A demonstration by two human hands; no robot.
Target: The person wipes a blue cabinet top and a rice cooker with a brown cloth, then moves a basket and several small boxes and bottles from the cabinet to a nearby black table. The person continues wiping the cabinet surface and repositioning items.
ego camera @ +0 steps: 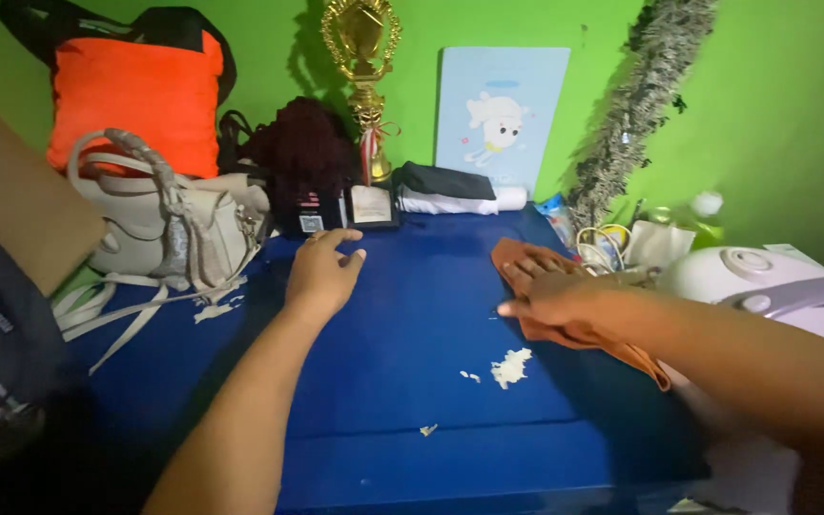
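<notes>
My right hand lies flat, palm down, pressing an orange cloth against the blue table top on the right side. Just left of and below that hand sits a small pile of white crumbs, with smaller bits nearby. My left hand rests on the blue surface further left and back, fingers loosely spread, holding nothing. It is close to a cream handbag.
Along the green wall stand an orange-and-black bag, a dark red bundle, a gold trophy, folded black and white cloth, a light blue card and tinsel. A white rice cooker sits at the right.
</notes>
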